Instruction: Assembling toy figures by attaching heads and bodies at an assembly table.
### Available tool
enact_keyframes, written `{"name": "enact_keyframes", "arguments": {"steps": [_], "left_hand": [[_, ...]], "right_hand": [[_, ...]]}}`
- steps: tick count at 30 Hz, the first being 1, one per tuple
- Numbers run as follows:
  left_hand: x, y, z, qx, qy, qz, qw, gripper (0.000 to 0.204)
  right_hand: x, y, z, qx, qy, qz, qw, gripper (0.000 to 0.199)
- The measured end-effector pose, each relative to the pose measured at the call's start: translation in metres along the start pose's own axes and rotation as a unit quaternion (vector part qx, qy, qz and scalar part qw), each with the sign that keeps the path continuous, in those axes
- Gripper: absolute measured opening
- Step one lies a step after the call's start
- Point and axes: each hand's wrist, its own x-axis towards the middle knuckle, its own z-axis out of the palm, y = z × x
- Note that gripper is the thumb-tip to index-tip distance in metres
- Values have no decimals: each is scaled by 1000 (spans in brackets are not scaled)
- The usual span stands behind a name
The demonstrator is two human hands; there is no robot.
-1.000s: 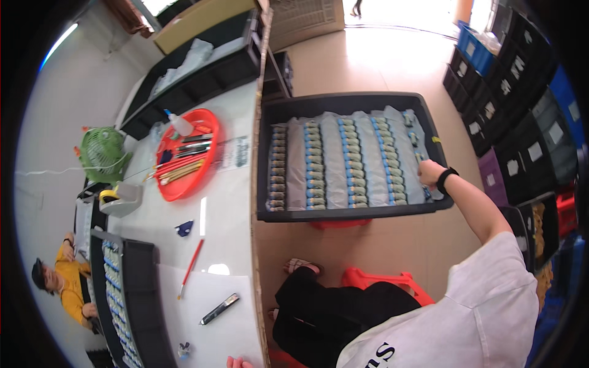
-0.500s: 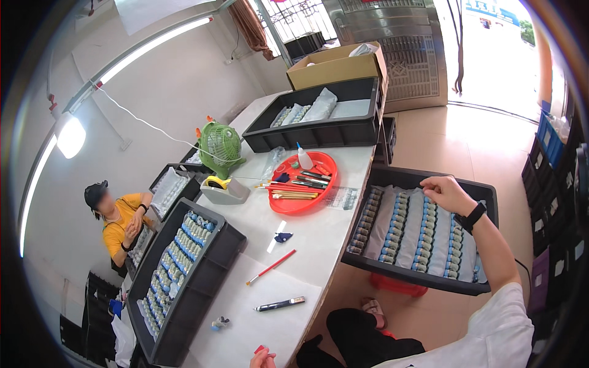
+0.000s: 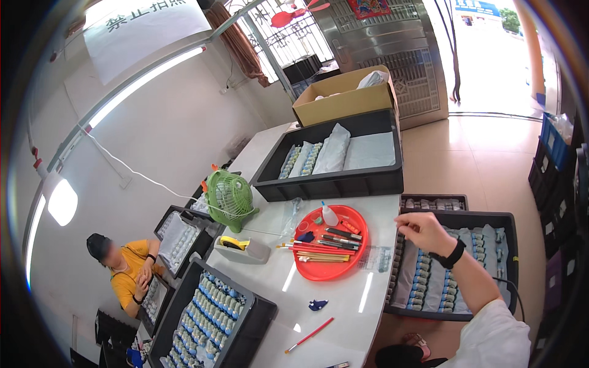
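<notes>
My right hand, with a dark band on the wrist, hangs over the near-left part of a black crate beside the table. Its thumb and forefinger are drawn together; anything between them is too small to make out. Rows of small blue and grey-green figurines lie in that crate, parted by strips of white padding, partly covered by my hand and forearm. My left hand is out of the picture. On the table, a red tray holds brushes, pens and a white squeeze bottle.
Two more black crates, one at the far end and one at the near left, hold figurines. A green fan, a tape dispenser and a loose red brush are on the table. A co-worker in yellow sits across.
The view has shifted, so the table and crates appear lower and farther right. My right hand has moved from the crate's middle toward its table side. My left hand has dropped out of view.
</notes>
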Motion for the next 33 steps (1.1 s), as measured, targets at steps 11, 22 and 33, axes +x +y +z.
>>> {"name": "enact_keyframes", "arguments": {"steps": [11,22,33], "left_hand": [[105,120,58,-26,-125,-27,991,21],[149,109,93,-101,-268,3,958,17],[61,161,248,-113,-454,64,881,17]], "right_hand": [[-36,-31,-78,-50,-2,192,980,19],[-145,-92,-147,-102,188,380,900,18],[-282,-145,-301,-152,364,387,833,19]]}}
